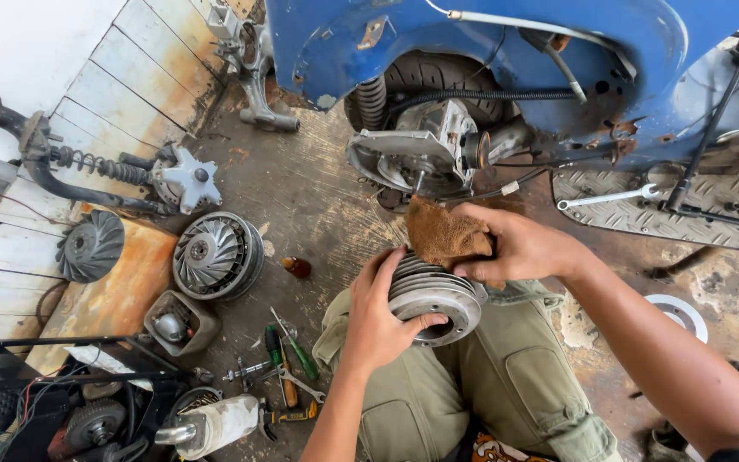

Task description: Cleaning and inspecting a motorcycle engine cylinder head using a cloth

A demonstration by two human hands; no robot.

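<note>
My left hand grips a finned metal cylinder over my knee, thumb hooked into its open bore. My right hand presses a brown rag against the top of the cylinder's fins. Just beyond, the bare engine of a blue scooter hangs open under the body panel, with a rear tyre behind it.
On the concrete floor to the left lie a finned flywheel, a fan cover, a fork with a spring, a small brown bottle, screwdrivers and wrenches. A spanner rests on the scooter's chequered footboard.
</note>
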